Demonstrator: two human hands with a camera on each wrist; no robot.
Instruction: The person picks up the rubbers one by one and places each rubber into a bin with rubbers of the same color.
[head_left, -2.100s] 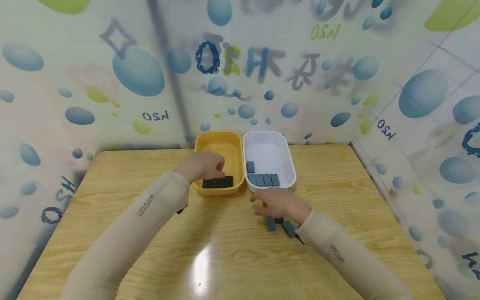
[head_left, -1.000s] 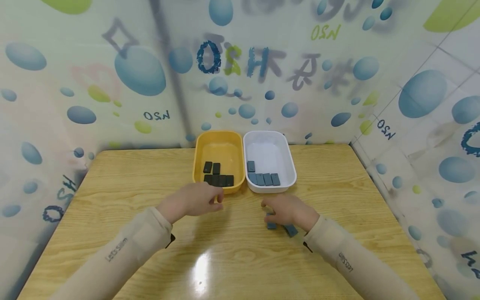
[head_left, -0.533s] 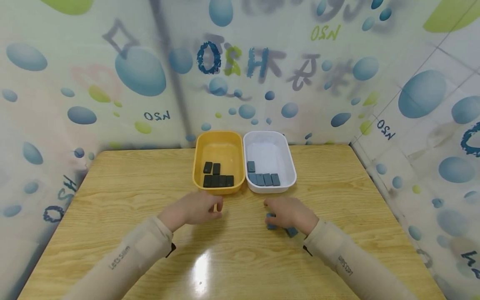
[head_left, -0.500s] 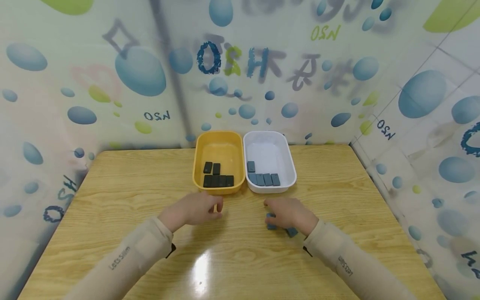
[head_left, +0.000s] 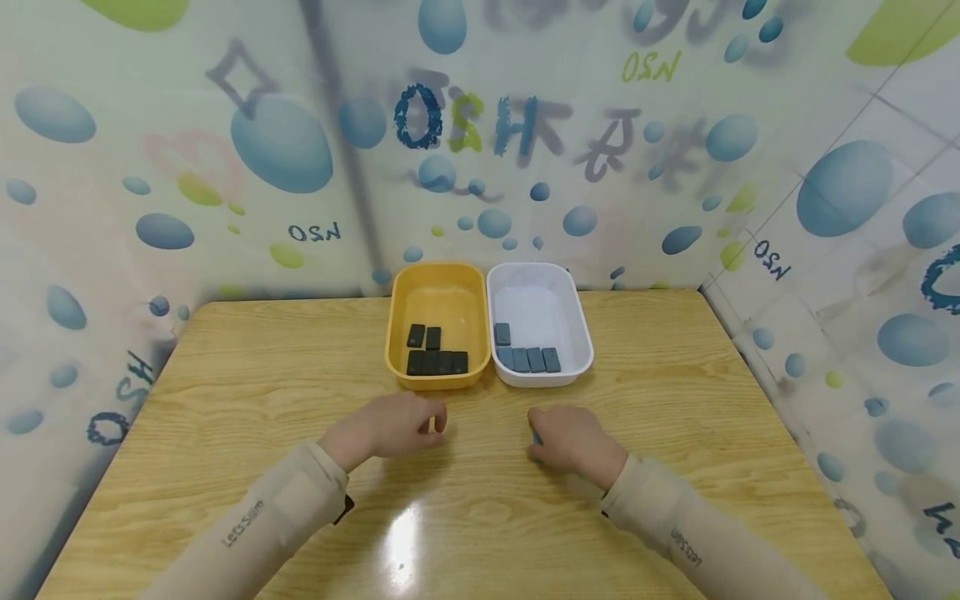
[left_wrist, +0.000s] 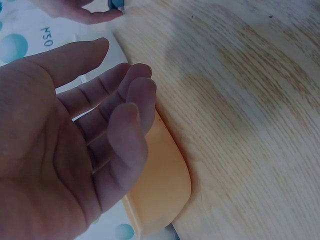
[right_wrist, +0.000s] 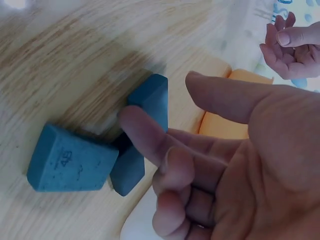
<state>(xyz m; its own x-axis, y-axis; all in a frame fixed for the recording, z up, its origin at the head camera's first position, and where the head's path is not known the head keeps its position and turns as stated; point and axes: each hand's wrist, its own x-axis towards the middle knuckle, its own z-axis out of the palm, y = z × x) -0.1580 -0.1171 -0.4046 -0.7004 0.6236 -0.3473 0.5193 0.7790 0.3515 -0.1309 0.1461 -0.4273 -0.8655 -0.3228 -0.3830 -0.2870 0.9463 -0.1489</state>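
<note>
In front of the yellow bin (head_left: pixel 437 382), my left hand (head_left: pixel 393 427) hovers with loosely bent fingers and nothing in its palm (left_wrist: pixel 45 150). My right hand (head_left: pixel 572 442) is over loose erasers on the table, which it mostly covers in the head view. The right wrist view shows a blue-grey eraser (right_wrist: pixel 72 162) printed "4B", another blue eraser (right_wrist: pixel 152 102), and a darker eraser (right_wrist: pixel 131 170) between them. My right index fingertip (right_wrist: pixel 134 117) overlaps the blue eraser and seems to touch it; the thumb stands apart and the other fingers are bent.
Several black erasers (head_left: pixel 437 362) lie in the yellow bin. Beside it, the white bin (head_left: pixel 540 379) holds several blue-grey erasers (head_left: pixel 527 360). Both bins stand at the back of the wooden table (head_left: pixel 300 367), against a patterned wall covering (head_left: pixel 480 167).
My left hand has come back out of the yellow bin, leaving black erasers visible there. My right hand has shifted slightly toward me and now hides the loose erasers more.
</note>
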